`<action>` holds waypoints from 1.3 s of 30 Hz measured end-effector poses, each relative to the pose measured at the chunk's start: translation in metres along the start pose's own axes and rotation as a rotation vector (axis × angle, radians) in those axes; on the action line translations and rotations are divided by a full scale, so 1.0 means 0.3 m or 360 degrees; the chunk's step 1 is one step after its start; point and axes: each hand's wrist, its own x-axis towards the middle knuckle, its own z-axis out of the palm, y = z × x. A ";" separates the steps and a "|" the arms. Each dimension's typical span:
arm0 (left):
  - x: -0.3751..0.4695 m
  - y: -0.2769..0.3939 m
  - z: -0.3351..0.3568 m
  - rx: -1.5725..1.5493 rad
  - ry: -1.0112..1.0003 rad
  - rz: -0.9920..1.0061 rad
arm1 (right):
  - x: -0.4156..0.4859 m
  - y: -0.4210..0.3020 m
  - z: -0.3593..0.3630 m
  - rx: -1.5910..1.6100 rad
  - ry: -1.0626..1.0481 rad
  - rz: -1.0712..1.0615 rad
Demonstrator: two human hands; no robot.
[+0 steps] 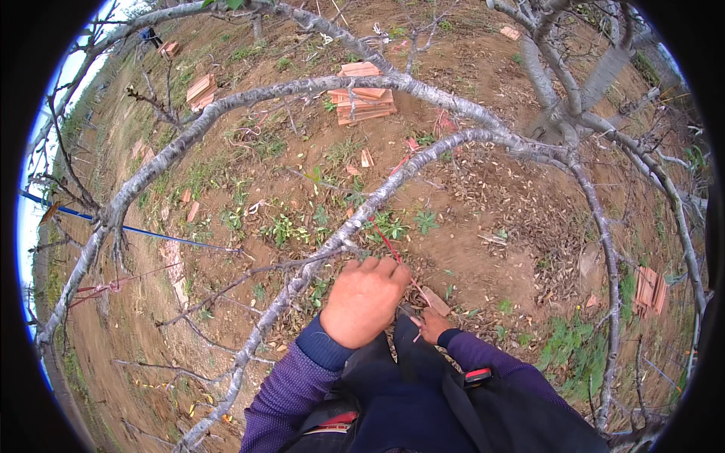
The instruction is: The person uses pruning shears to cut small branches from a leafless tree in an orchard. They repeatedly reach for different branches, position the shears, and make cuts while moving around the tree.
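Observation:
A red cord (387, 243) runs from the grey tree branch (362, 212) down past my left hand to my right hand. My left hand (367, 300) is raised just below the branch, back of the hand up, with its fingers curled at the cord; the fingertips and palm are hidden. Lower and to the right, close to my legs, my right hand (435, 325) is closed on the pinkish lower part of the cord, and a short end sticks out below it. A brick-coloured block (436, 301) lies on the ground just beyond my right hand.
Bare branches (603, 238) arch around me from a forked tree at the upper right. Stacks of reddish slabs (365, 102) stand on the sloping soil. A blue strap (170, 236) and a pink cord (113, 287) stretch from a branch at left. Far off at upper left is a person (149, 37).

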 end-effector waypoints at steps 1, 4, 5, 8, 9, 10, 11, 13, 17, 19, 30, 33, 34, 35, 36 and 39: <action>0.023 -0.019 -0.033 0.0034 0.0051 -0.0131 | -0.016 0.022 0.008 0.0031 0.0039 0.0023; 0.075 -0.058 -0.153 -0.0073 0.0697 -0.0476 | -0.065 0.099 0.032 0.0060 -0.0005 0.0153; 0.086 -0.059 -0.193 0.0006 0.0845 -0.0492 | -0.074 0.123 0.033 0.0052 -0.0084 0.0232; 0.232 -0.082 -0.259 -0.0167 0.1173 -0.0186 | -0.099 0.163 0.013 -0.0028 -0.0143 0.0403; 0.305 -0.100 -0.261 -0.0268 0.1048 -0.0177 | -0.109 0.169 0.000 -0.0058 -0.0215 0.0493; 0.390 -0.130 -0.259 -0.0329 0.1070 -0.0032 | -0.110 0.171 -0.017 -0.0111 -0.0321 0.0644; 0.479 -0.170 -0.254 -0.0338 0.0834 -0.0086 | -0.120 0.170 -0.029 0.0076 -0.0208 0.0701; 0.648 -0.256 -0.205 -0.0279 0.0540 -0.0090 | -0.107 0.163 -0.045 0.0005 -0.0209 0.0621; 0.917 -0.424 -0.009 -0.0026 -0.0165 -0.0285 | -0.049 0.171 0.003 0.0216 -0.0067 0.0816; 1.019 -0.492 0.081 0.0343 -0.0450 -0.0268 | -0.009 0.189 0.036 0.0228 0.0249 0.0823; 1.186 -0.912 0.660 0.0032 -0.0614 -0.0129 | -0.135 0.259 0.162 0.0619 0.0535 0.1409; 1.165 -0.920 0.751 -0.0353 -0.0549 -0.0150 | -0.206 0.316 0.278 0.0496 0.0422 0.1369; 1.162 -0.916 0.777 -0.0488 -0.0581 -0.0284 | -0.227 0.324 0.324 0.0339 0.0453 0.1274; 1.161 -0.909 0.804 -0.0674 -0.0574 -0.0428 | -0.234 0.347 0.350 0.0478 0.0343 0.1392; 1.163 -0.911 0.826 -0.0862 -0.0558 -0.0569 | -0.243 0.368 0.370 0.0589 0.0218 0.1555; 1.177 -0.929 0.873 -0.0966 -0.0469 -0.0556 | -0.250 0.363 0.402 0.0325 0.0231 0.1438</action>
